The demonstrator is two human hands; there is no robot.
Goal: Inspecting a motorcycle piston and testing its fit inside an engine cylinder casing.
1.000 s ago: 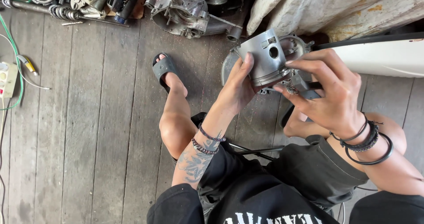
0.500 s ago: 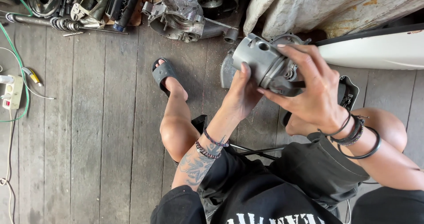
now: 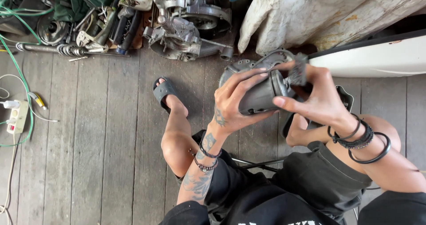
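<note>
I sit over a grey wooden plank floor and hold a grey metal cylinder part (image 3: 262, 96) in front of me. My left hand (image 3: 235, 103) grips its lower left side, fingers spread across the barrel. My right hand (image 3: 317, 98) clasps its right end, thumb along the bottom edge, fingers over a dark ribbed piece (image 3: 297, 74) at the top. Behind the part lies a grey metal engine casing (image 3: 266, 60), partly hidden by my hands.
An engine block (image 3: 186, 27) and loose metal parts, springs and tools (image 3: 84, 34) lie along the top. A green hose (image 3: 22, 52) and a power strip (image 3: 15, 118) are at left. A white panel (image 3: 372, 56) and a stone-like slab (image 3: 319, 16) stand at right.
The cylinder part has been turned onto its side and lowered slightly. My left hand shifted to grip it from beneath and my right hand moved over its right end.
</note>
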